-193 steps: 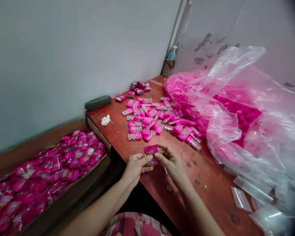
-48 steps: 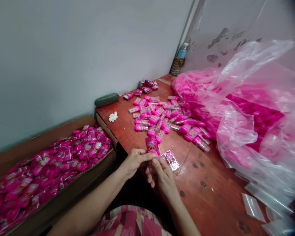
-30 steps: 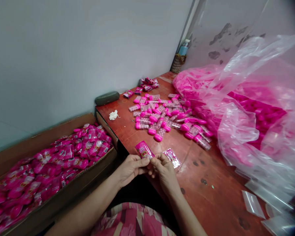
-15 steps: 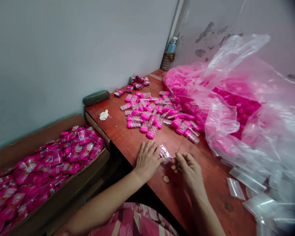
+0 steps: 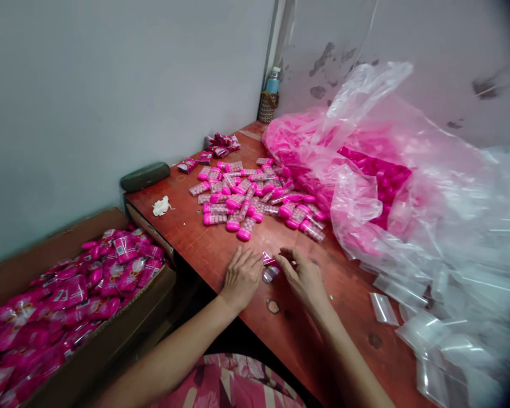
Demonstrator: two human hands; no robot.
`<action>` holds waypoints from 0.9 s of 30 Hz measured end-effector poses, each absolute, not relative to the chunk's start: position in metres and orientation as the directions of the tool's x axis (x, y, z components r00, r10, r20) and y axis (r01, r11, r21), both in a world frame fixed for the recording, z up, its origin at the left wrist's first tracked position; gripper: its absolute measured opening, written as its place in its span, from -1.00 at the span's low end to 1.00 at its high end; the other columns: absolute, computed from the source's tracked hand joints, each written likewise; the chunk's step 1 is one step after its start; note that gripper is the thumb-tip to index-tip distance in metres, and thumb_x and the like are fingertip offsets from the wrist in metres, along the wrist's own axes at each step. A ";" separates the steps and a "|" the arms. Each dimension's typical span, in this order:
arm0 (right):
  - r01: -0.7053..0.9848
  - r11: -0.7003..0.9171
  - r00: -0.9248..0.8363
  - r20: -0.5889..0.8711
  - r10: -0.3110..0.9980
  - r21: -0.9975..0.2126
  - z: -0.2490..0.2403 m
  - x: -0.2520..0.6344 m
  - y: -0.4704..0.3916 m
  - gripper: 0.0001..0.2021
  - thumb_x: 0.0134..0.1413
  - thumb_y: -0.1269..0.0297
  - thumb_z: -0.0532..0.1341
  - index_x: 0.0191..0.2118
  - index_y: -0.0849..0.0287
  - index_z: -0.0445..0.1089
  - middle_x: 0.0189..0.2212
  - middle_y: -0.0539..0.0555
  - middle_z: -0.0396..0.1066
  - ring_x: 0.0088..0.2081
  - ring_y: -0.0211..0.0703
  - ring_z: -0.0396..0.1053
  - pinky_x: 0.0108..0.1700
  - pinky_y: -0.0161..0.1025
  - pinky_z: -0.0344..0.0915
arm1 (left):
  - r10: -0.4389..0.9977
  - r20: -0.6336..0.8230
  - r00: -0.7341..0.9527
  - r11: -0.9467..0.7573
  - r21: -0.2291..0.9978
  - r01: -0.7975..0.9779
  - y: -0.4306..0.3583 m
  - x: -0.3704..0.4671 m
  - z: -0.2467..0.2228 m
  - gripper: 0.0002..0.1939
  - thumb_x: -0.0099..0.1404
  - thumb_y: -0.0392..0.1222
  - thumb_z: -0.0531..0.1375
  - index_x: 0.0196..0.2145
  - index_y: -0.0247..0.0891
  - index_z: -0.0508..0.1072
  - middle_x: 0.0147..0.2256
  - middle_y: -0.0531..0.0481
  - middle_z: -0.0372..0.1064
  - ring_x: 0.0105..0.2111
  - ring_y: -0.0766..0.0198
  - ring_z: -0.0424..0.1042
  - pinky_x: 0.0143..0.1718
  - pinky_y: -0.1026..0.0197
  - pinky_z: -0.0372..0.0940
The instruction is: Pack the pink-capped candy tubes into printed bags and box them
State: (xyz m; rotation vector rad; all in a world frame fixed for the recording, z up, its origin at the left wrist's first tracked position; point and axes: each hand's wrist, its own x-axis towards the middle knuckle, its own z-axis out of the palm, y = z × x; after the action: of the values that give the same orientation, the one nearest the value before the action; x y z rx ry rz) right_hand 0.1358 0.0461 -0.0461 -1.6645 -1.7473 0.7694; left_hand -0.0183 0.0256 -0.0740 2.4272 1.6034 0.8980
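A small shiny pink-printed plastic sleeve (image 5: pixel 268 274) with a clear lower part lies on the red table between my hands. My left hand (image 5: pixel 241 279) rests flat at its left side, fingers stretched out and close together, the fingertips by its edge. With bent fingers, my right hand (image 5: pixel 304 280) pinches the sleeve's upper right edge; the fingertips are partly hidden. Just beyond the hands lies a loose pile of pink-capped clear containers (image 5: pixel 246 228) filled with small round pieces.
On the left stands a cardboard box (image 5: pixel 153 292) full of pink wrapped packs. A large clear bag (image 5: pixel 357 195) of pink pieces covers the right side, with clear sleeves (image 5: pixel 383 309) near it. A dark green case (image 5: pixel 145 177) and a bottle (image 5: pixel 272 84) stand along the wall.
My right hand has moved onto the sleeve's upper edge and turned more palm-down. My left hand stays flat beside it. The whole view has shifted slightly to the right.
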 end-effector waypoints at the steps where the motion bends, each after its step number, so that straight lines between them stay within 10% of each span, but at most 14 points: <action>1: 0.604 0.033 -0.030 0.019 0.999 -0.796 -0.047 0.135 0.046 -0.72 0.00 0.10 0.12 -0.23 0.16 0.35 -0.28 0.16 0.45 -0.25 -0.03 0.40 -0.25 -0.15 0.28 | 0.851 0.443 0.283 -0.469 0.396 0.789 0.026 -0.020 -0.074 -0.74 0.26 -0.31 0.01 -0.14 -0.25 0.40 -0.14 -0.06 0.41 -0.06 0.12 0.30 0.07 -0.09 0.04; 7: 0.042 -0.141 -0.064 -0.144 0.988 -0.989 -0.043 0.127 0.049 -0.75 -0.11 0.21 0.22 -0.25 0.16 0.27 -0.51 0.02 0.45 -0.49 -0.17 0.41 -0.39 -0.24 0.32 | 0.865 0.481 0.146 -0.468 0.664 0.584 0.023 -0.031 -0.064 -0.65 0.22 -0.25 0.08 -0.02 -0.16 0.32 0.01 -0.08 0.27 0.05 0.11 0.20 0.12 -0.07 -0.01; 12: -0.132 -0.126 0.013 -0.128 0.992 -0.983 -0.035 0.109 0.052 -0.77 -0.14 0.27 0.25 -0.30 0.17 0.28 -0.54 -0.05 0.42 -0.51 -0.25 0.38 -0.42 -0.31 0.29 | 0.994 -0.111 0.025 0.113 0.988 -0.108 0.023 -0.030 -0.053 -0.58 0.16 -0.07 0.14 -0.05 -0.31 0.35 -0.10 -0.19 0.37 -0.14 0.09 0.38 -0.12 0.07 0.30; 18: 0.331 0.018 -0.068 -0.005 0.998 -0.944 -0.032 0.122 0.062 -0.80 -0.03 0.17 0.16 -0.31 0.18 0.34 -0.46 0.02 0.43 -0.43 -0.18 0.37 -0.38 -0.28 0.26 | 0.913 -0.401 0.072 0.391 0.813 -0.432 0.025 -0.026 -0.047 -0.75 -0.01 -0.11 0.28 -0.51 -0.42 0.47 -0.47 -0.09 0.46 -0.42 0.23 0.46 -0.33 0.23 0.38; 22: 0.948 0.045 0.033 0.238 0.971 -0.316 -0.027 0.169 0.099 -0.71 0.13 0.18 0.00 -0.14 0.20 0.33 -0.21 0.17 0.39 -0.18 -0.06 0.32 -0.16 -0.18 0.19 | 0.884 -0.467 0.041 0.427 0.766 -0.480 0.024 -0.029 -0.043 -0.75 -0.08 -0.14 0.33 -0.58 -0.43 0.45 -0.53 -0.09 0.44 -0.47 0.26 0.45 -0.43 0.29 0.37; 27: 0.990 0.008 0.017 0.175 0.984 -0.144 -0.031 0.203 0.127 -0.74 0.11 0.24 0.02 -0.19 0.22 0.37 -0.28 0.23 0.38 -0.22 0.00 0.33 -0.23 -0.17 0.17 | 0.857 -0.512 0.057 0.449 0.688 -0.571 0.021 -0.033 -0.043 -0.78 -0.09 -0.19 0.34 -0.58 -0.43 0.44 -0.54 -0.09 0.44 -0.52 0.31 0.42 -0.49 0.32 0.37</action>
State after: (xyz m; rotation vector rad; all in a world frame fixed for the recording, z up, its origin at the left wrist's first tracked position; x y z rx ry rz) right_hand 0.2027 0.1267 -0.0315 -2.0656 -2.0556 -0.0334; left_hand -0.0330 0.0212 -0.0429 0.3392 1.0389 1.1143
